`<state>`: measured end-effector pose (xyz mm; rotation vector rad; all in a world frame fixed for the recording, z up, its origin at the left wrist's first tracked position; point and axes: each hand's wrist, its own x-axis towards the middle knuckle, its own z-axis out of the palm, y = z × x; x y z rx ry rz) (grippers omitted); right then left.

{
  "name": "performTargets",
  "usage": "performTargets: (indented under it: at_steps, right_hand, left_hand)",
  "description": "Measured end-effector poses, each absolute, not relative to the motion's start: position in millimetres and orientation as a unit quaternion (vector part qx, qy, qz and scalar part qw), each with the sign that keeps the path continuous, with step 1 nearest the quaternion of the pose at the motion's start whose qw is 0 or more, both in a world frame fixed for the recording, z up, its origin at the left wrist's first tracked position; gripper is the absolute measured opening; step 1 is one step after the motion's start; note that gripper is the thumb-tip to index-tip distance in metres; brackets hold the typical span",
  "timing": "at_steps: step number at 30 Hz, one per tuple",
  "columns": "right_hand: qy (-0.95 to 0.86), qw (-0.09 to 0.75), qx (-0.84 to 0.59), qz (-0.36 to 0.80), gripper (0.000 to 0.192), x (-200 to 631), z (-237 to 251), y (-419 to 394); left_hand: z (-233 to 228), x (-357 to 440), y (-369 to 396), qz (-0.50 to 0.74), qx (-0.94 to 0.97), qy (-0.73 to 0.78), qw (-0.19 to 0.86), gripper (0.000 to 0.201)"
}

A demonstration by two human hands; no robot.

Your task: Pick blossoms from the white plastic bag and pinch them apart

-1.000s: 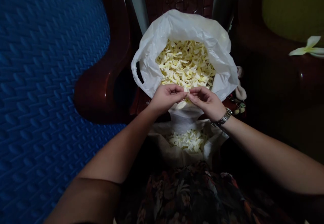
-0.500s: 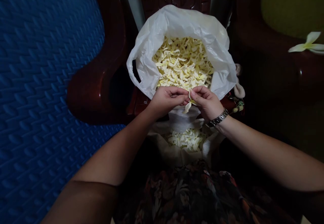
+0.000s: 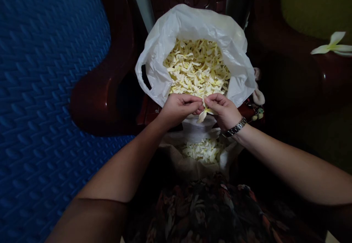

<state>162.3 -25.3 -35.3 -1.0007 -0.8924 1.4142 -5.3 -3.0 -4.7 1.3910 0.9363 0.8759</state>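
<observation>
Between my two hands is a pale yellow-white flower (image 3: 202, 116) with long petals, one of them hanging downward. My left hand (image 3: 180, 108) is closed in a pinch at the flower's left side. My right hand (image 3: 224, 110), with a metal watch on the wrist, pinches it from the right. Fingers cover part of the bloom. Just beyond the hands, a white plastic bag (image 3: 192, 19) stands wide open, holding a heap of similar flowers (image 3: 198, 67). Below the hands, a second pale bag (image 3: 178, 160) holds more whitish petals (image 3: 205, 150).
A dark red wooden chair (image 3: 93, 100) with curved arms surrounds the bag. Blue textured matting (image 3: 41, 107) covers the left side. On the right chair arm lies a single white flower (image 3: 331, 47). Small pale objects (image 3: 258, 96) sit at the bag's right edge.
The whole view has shifted slightly, so everything appears a little further left. Both hands stay pinched on the flower, whose petals now show a bit more spread.
</observation>
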Motion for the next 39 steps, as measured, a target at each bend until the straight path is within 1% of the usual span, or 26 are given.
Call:
performTargets:
  at_steps: [6, 13, 18, 24, 31, 39]
  right_hand:
    - [-0.364, 0.565, -0.429, 0.604, 0.047, 161.6, -36.0, -25.0]
    - [-0.383, 0.564, -0.437, 0.587, 0.041, 162.6, -39.4, -24.1]
    - [-0.404, 0.56, -0.447, 0.569, 0.042, 162.9, -41.4, -23.2]
    - [-0.398, 0.565, -0.443, 0.57, 0.041, 162.8, -41.8, -23.2]
    - [-0.384, 0.567, -0.447, 0.575, 0.046, 161.6, -39.1, -23.8]
    - [-0.39, 0.567, -0.444, 0.574, 0.046, 162.3, -41.1, -23.4]
  left_hand:
    - [-2.5, -5.6, -4.0, 0.368, 0.611, 0.411, 0.567, 0.015]
    - [-1.5, -5.4, -3.9, 0.365, 0.614, 0.416, 0.562, 0.013]
    - [-1.8, -5.6, -3.6, 0.363, 0.617, 0.416, 0.56, 0.015]
    - [-0.3, -5.6, -4.3, 0.362, 0.613, 0.421, 0.562, 0.014]
    - [-0.5, -5.7, -3.9, 0.364, 0.613, 0.417, 0.564, 0.016]
    - [-1.5, -5.8, -3.3, 0.362, 0.617, 0.416, 0.561, 0.015]
